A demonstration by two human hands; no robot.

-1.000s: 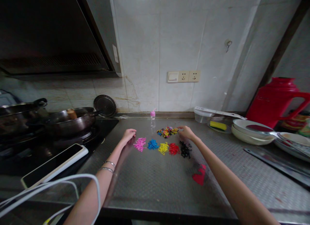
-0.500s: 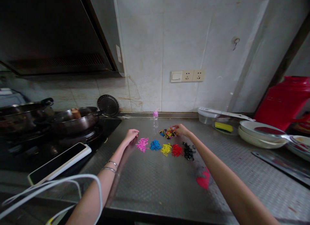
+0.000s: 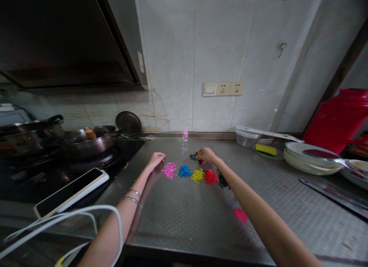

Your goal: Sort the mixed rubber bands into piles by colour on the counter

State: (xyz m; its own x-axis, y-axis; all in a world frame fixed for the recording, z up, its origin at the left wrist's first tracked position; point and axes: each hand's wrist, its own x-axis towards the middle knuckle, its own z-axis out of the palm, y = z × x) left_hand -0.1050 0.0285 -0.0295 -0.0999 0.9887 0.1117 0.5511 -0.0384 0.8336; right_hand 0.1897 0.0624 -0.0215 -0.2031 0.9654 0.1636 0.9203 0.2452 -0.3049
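Observation:
My right hand point(image 3: 208, 154) is over the right side of a mixed-colour pile of small rubber-band-like loops point(image 3: 194, 156). Its fingers are pinched together among the loops, and the colour of what they grip is hidden. My left hand point(image 3: 156, 159) rests on the counter with curled fingers; whether anything is inside cannot be seen. In front lie single-colour heaps in a row: pink loops point(image 3: 169, 170), blue loops point(image 3: 184, 171), yellow loops point(image 3: 197, 176), red loops point(image 3: 211, 177) and black loops point(image 3: 223, 180). My right forearm partly covers the black heap.
A small clear bottle with a pink top point(image 3: 184, 140) stands behind the piles. To the left are pans point(image 3: 89, 144) on the stove and a white-edged device point(image 3: 71, 192) with cables. Plates point(image 3: 309, 165), a yellow sponge point(image 3: 266, 150) and a knife point(image 3: 333, 198) lie right.
My right hand has shifted left over the mixed pile, covering more of it. The forearm now hides part of the black heap. My left hand stays in place.

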